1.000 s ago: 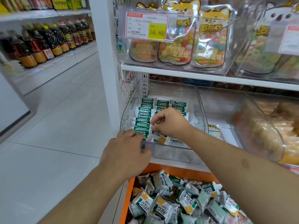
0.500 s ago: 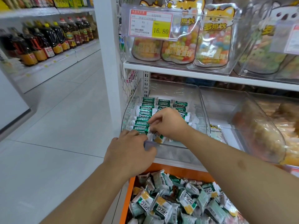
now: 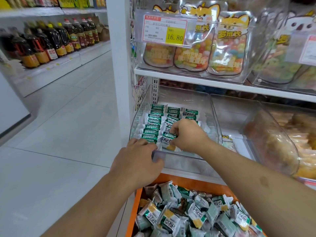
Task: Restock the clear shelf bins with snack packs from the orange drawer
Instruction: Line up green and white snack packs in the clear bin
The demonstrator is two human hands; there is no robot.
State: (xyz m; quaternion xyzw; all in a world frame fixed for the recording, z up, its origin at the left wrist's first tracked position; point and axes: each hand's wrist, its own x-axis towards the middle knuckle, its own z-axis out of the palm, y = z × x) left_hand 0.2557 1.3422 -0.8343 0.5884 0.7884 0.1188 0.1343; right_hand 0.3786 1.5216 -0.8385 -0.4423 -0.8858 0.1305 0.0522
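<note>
A clear shelf bin (image 3: 212,117) on the lower shelf holds rows of green-and-white snack packs (image 3: 154,120) standing on edge. My right hand (image 3: 188,135) is inside the bin and pinches a snack pack (image 3: 168,139) at the front of the middle row. My left hand (image 3: 136,161) grips the bin's front rim at its left corner, thumb on the lip. Below the shelf, the orange drawer (image 3: 135,207) is pulled out and piled with several loose packs (image 3: 193,216) of the same kind.
An empty clear bin (image 3: 229,117) stands to the right, then a bin of golden snacks (image 3: 280,144). Above hangs a bin of candy bags (image 3: 193,53) with a 16.80 price tag (image 3: 165,29). Oil bottles (image 3: 49,41) line a shelf across the tiled aisle.
My right hand has shifted slightly within the bin, setting a pack upright at the front of the middle row. My left hand has kept its hold on the rim.
</note>
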